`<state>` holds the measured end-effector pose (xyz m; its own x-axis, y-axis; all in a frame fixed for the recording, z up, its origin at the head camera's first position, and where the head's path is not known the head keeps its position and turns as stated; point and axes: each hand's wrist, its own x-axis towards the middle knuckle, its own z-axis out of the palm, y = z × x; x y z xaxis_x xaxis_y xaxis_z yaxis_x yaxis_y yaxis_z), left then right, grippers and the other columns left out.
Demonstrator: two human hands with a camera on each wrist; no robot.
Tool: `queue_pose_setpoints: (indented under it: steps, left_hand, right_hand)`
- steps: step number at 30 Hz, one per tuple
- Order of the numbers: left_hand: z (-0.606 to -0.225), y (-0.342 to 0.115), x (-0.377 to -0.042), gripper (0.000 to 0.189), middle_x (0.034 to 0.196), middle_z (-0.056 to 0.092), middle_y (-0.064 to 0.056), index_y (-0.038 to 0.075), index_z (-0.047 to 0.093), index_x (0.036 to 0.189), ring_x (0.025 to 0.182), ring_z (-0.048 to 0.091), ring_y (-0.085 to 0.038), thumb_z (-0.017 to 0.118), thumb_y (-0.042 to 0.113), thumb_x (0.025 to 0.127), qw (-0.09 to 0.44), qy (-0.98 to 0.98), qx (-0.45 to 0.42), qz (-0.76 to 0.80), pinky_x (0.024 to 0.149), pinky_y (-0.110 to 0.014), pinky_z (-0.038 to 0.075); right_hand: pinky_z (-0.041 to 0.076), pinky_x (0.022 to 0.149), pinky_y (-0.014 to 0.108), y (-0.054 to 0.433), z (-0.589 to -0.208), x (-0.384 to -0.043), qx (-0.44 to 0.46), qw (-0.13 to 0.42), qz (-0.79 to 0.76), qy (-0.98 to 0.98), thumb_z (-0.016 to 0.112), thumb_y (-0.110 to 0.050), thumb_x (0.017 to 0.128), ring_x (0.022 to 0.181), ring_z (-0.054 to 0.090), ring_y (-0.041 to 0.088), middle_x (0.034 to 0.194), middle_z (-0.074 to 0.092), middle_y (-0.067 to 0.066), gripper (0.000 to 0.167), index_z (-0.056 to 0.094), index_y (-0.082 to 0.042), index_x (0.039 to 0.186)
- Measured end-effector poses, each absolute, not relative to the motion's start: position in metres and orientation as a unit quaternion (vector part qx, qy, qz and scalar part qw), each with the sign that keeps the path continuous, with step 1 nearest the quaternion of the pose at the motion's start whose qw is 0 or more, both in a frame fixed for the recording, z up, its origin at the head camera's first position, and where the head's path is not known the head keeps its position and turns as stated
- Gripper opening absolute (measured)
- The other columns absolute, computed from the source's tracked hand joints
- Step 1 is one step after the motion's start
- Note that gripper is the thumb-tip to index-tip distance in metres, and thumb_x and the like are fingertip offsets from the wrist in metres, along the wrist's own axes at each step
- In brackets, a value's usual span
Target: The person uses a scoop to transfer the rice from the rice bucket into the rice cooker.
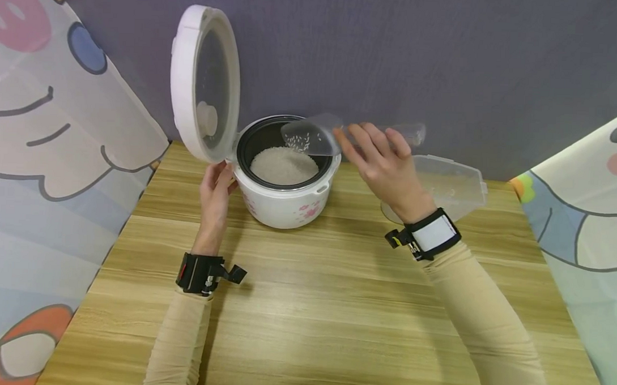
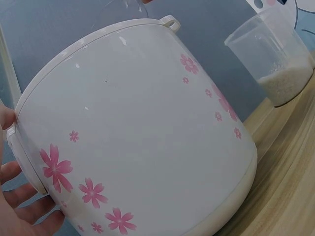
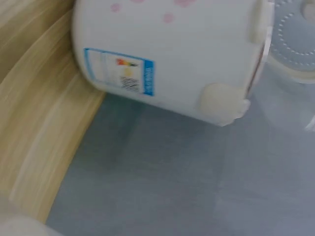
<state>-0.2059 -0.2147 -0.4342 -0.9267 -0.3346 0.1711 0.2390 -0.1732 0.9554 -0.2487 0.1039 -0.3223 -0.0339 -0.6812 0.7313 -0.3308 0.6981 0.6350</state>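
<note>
A white rice cooker (image 1: pixel 282 206) with pink flowers stands with its lid (image 1: pixel 182 86) raised on the left. White rice (image 1: pixel 284 166) fills part of its dark inner pot (image 1: pixel 249 151). Over the pot, my right hand (image 1: pixel 381 161) grips a clear scoop (image 1: pixel 320 142), tilted so that grains slide off its front edge. My left hand (image 1: pixel 216 195) holds the cooker's left side below the lid hinge. In the left wrist view, the thumb lies near the rim and the fingers curl under the side handle (image 2: pixel 27 162).
Right of the cooker, partly behind my right hand, stands a clear plastic container (image 1: pixel 452 180) with rice (image 2: pixel 288 83) in its bottom. A grey wall (image 1: pixel 446 61) rises at the wooden table's (image 1: pixel 304 305) back edge. Cartoon-printed cloths (image 1: pixel 50 138) hang at both sides.
</note>
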Motion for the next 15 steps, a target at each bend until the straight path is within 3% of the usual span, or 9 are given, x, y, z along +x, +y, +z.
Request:
queue_pose_setpoints:
  steps: [9,15]
  left_hand:
    - [-0.434,-0.215,-0.205,0.036,0.135,0.058,-0.001,0.012,0.057,0.142,0.124,0.056,-0.017,0.054,0.024,0.108,0.19,-0.61,0.044,-0.768,0.113,-0.048,0.044]
    - [-0.433,-0.216,-0.205,0.035,0.134,0.059,-0.001,0.011,0.058,0.14,0.124,0.056,-0.017,0.054,0.022,0.108,0.194,-0.609,0.041,-0.768,0.113,-0.048,0.044]
  right_hand:
    - [0.009,0.127,0.032,0.115,-0.341,-0.249,0.381,0.654,-0.195,-0.624,0.073,-0.008,0.093,0.111,0.06,0.01,0.127,0.061,-0.004,0.072,0.043,-0.021,0.158]
    - [0.016,0.124,0.029,0.114,-0.344,-0.249,0.378,0.66,-0.154,-0.631,0.075,-0.01,0.093,0.108,0.061,0.009,0.123,0.063,-0.006,0.069,0.049,-0.026,0.155]
